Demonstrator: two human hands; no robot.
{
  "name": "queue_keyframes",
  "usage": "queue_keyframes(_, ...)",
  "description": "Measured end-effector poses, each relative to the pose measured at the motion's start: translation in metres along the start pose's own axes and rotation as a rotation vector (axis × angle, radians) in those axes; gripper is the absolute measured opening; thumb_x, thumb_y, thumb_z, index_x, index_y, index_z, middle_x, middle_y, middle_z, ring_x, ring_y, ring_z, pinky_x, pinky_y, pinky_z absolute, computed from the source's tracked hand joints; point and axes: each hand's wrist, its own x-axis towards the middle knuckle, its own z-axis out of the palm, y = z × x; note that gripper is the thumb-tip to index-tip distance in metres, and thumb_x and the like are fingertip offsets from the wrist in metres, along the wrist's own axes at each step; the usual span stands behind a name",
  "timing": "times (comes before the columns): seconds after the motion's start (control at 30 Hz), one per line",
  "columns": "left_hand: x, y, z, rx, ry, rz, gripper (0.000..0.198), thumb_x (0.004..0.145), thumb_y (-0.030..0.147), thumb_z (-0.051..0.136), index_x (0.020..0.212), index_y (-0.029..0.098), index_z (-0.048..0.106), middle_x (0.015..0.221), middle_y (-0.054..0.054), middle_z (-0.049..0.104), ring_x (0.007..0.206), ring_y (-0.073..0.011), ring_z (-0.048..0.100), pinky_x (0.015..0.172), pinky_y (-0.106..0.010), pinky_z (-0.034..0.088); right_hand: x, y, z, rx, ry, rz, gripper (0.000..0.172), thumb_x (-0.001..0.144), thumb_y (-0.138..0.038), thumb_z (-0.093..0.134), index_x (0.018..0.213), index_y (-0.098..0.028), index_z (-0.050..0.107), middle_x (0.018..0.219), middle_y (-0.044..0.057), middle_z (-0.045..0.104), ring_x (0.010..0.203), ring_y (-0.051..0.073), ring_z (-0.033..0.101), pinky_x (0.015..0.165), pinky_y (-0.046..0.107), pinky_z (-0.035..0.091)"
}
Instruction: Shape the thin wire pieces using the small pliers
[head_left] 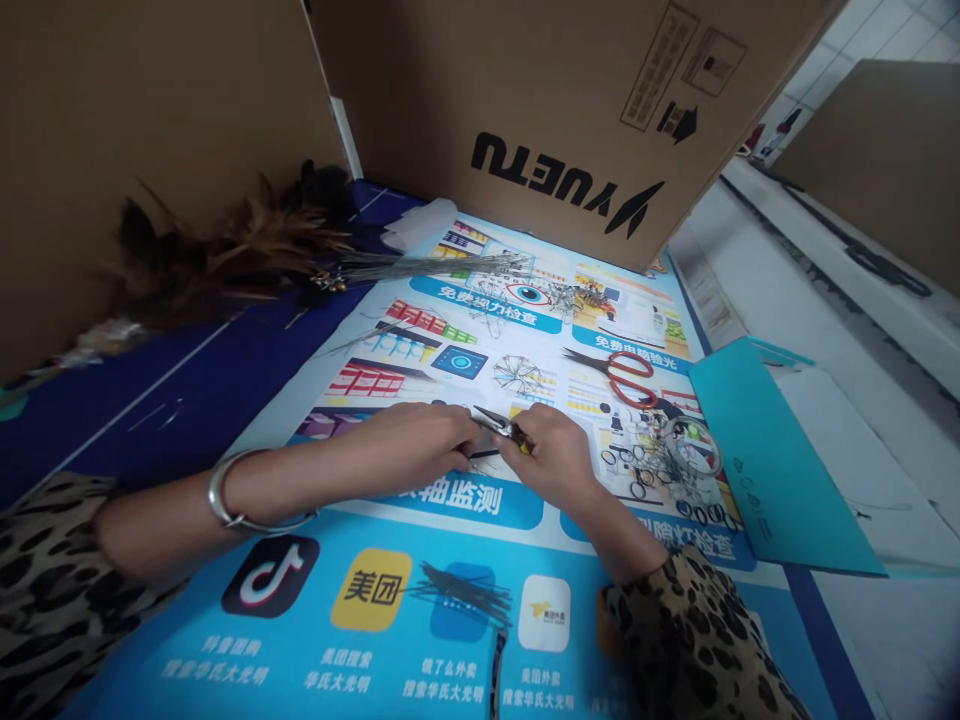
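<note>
My right hand (551, 455) is closed around a pair of small pliers (496, 424), whose jaws point left toward my left hand (420, 440). The left hand's fingers are pinched together at the plier tips, on something too thin to make out, perhaps a wire. Both hands rest on a printed poster (450, 330) that covers the table. A silver bangle (229, 495) sits on my left wrist. A bundle of dark thin wires (461, 590) lies on the poster just in front of my hands.
Red-handled scissors (626, 372) and a heap of small metal rings and wire pieces (667, 465) lie to the right. A teal folder (765, 465) lies further right. Brown feathers with wire stems (247, 245) lie at the back left. Cardboard boxes (570, 110) wall the back.
</note>
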Motion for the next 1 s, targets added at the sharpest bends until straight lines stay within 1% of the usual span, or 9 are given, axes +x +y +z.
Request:
queue_keyframes(0.17,-0.001,0.001,-0.002,-0.018,0.008,0.009,0.018,0.082,0.027,0.047,0.090,0.025,0.063,0.091,-0.003,0.064,0.081,-0.0209,0.058,0.063,-0.027,0.035,0.000,0.001,0.001,0.005,0.008,0.003,0.025,0.082,-0.039,0.053,0.068,-0.019,0.049,0.072,0.000,0.052,0.072,0.013,0.048,0.058,0.023,0.028)
queue_keyframes(0.33,-0.003,0.005,-0.008,-0.085,-0.012,0.020,0.018,0.082,0.023,0.046,0.088,0.024,0.062,0.086,-0.001,0.066,0.076,-0.0180,0.058,0.062,-0.024,0.035,-0.001,0.001,0.002,0.014,0.007,0.018,0.024,0.081,-0.039,0.054,0.068,-0.019,0.050,0.072,0.000,0.052,0.072,0.014,0.048,0.058,0.023,0.029)
queue_keyframes(0.43,-0.003,0.006,-0.010,-0.106,-0.001,0.031,0.018,0.082,0.023,0.046,0.086,0.023,0.063,0.084,0.000,0.066,0.075,-0.0169,0.058,0.061,-0.023,0.036,-0.001,0.002,0.002,0.018,0.017,0.018,0.024,0.081,-0.039,0.054,0.067,-0.019,0.050,0.071,0.000,0.052,0.072,0.013,0.048,0.058,0.023,0.029)
queue_keyframes(0.63,-0.005,0.005,-0.011,-0.176,0.032,0.100,0.022,0.084,0.022,0.045,0.090,0.024,0.066,0.088,0.000,0.066,0.081,-0.0160,0.059,0.071,-0.023,0.040,-0.001,0.002,0.002,0.028,0.044,0.018,0.025,0.081,-0.038,0.055,0.066,-0.019,0.047,0.070,-0.001,0.051,0.071,0.013,0.048,0.058,0.023,0.030)
queue_keyframes(0.8,-0.004,0.006,-0.013,-0.264,0.035,0.120,0.023,0.086,0.022,0.044,0.090,0.023,0.067,0.091,-0.001,0.064,0.084,-0.0149,0.058,0.074,-0.023,0.040,-0.001,0.003,0.001,0.037,0.051,0.020,0.026,0.082,-0.038,0.054,0.065,-0.019,0.047,0.069,0.000,0.051,0.070,0.012,0.048,0.058,0.022,0.030)
queue_keyframes(0.9,-0.003,0.006,-0.014,-0.319,0.031,0.116,0.023,0.087,0.024,0.042,0.085,0.021,0.065,0.087,-0.001,0.062,0.080,-0.0139,0.057,0.071,-0.022,0.040,-0.001,0.003,0.002,0.042,0.058,0.025,0.025,0.081,-0.035,0.053,0.064,-0.019,0.047,0.069,-0.001,0.051,0.070,0.013,0.048,0.059,0.022,0.030)
queue_keyframes(1.0,-0.002,0.001,-0.015,-0.449,-0.017,0.049,0.024,0.088,0.028,0.039,0.079,0.019,0.060,0.072,0.001,0.062,0.069,-0.0122,0.057,0.062,-0.021,0.041,-0.001,0.004,0.002,0.067,0.080,0.027,0.025,0.082,-0.035,0.053,0.064,-0.019,0.047,0.067,-0.001,0.050,0.069,0.012,0.048,0.059,0.022,0.031)
